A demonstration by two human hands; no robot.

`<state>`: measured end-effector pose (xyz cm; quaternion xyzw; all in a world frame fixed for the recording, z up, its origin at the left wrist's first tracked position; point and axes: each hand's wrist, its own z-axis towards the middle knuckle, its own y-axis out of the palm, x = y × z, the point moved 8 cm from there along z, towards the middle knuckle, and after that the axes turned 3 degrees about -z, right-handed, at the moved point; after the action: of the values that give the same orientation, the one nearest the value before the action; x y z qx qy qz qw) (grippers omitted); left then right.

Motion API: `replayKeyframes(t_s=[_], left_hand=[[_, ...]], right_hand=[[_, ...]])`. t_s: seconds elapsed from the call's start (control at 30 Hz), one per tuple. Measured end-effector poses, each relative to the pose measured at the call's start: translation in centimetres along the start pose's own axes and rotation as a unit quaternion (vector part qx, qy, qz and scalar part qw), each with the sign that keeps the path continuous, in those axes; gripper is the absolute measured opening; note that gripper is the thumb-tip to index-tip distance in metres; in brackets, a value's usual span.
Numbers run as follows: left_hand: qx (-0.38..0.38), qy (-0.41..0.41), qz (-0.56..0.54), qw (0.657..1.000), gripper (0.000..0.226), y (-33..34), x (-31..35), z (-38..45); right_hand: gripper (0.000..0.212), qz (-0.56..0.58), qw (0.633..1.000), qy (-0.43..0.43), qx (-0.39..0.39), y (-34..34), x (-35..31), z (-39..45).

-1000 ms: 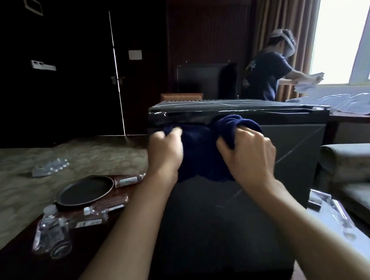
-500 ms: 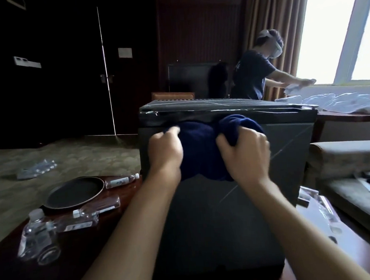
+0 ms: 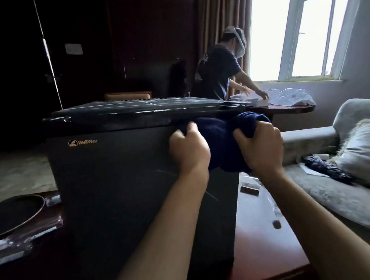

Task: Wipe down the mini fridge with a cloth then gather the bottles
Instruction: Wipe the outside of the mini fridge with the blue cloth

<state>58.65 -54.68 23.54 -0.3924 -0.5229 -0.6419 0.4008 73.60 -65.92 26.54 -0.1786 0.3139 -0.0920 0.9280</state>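
Mini fridge (image 3: 122, 187) is standing on a dark wooden table (image 3: 263, 239), its front face toward the camera and a gold WellWay logo (image 3: 82, 142) near its upper left corner. Both hands are gripping a dark blue cloth (image 3: 221, 142) against the fridge's upper right front, just under the top edge. Left hand (image 3: 189, 150) is curling its fingers into the cloth's left part; right hand (image 3: 261, 149) is bunching the cloth's right part at the fridge's right corner. Left of the fridge, a round black tray (image 3: 13, 213) and clear bottles (image 3: 23, 240), blurred, are lying on the table. Right of the fridge, a grey sofa (image 3: 334, 191) is carrying a cushion (image 3: 362, 150). Behind the fridge, a person (image 3: 218, 70) is handling white fabric (image 3: 289, 97) near a window (image 3: 303, 31).
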Motion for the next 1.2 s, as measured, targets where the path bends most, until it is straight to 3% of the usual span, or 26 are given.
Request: replayKeyframes(t_s=[0.17, 0.3, 0.4, 0.5, 0.77, 0.97, 1.07, 1.2], left_hand=[[-0.036, -0.018, 0.007, 0.999, 0.033, 3.4, -1.6, -0.8], [-0.006, -0.024, -0.021, 0.999, 0.026, 0.8, -1.7, 0.3], [0.047, -0.015, -0.041, 0.998, 0.019, -2.6, -1.3, 0.8], [0.024, -0.025, -0.031, 0.999, 0.018, -3.6, -1.0, 1.0], [-0.031, 0.097, 0.110, 0.989, 0.036, -3.4, -2.8, -0.9], [-0.055, -0.002, 0.189, 0.980, 0.037, -6.4, -12.1, -3.0], [-0.046, -0.086, 0.233, 0.968, 0.050, -8.6, -16.5, -5.1], [-0.029, -0.129, 0.230, 0.964, 0.045, -9.9, -18.1, -5.5]], right_hand=[[0.027, 0.016, 0.999, 0.033, 0.000, -0.3, 3.0, 1.1], [0.039, 0.049, 0.999, 0.020, 0.011, 0.1, 0.6, 0.2], [0.027, 0.060, 0.998, -0.031, -0.017, 1.2, -2.6, -0.9], [0.023, 0.079, 0.996, -0.028, -0.012, 1.4, -2.7, -1.4], [0.030, 0.068, 0.997, 0.046, -0.009, 3.8, 1.8, -3.7], [0.030, 0.047, 0.979, 0.170, -0.102, 6.8, 7.5, -11.1], [0.024, 0.014, 0.961, 0.225, -0.157, 8.5, 9.5, -14.7], [0.017, 0.021, 0.942, 0.282, -0.181, 9.2, 10.7, -16.5]])
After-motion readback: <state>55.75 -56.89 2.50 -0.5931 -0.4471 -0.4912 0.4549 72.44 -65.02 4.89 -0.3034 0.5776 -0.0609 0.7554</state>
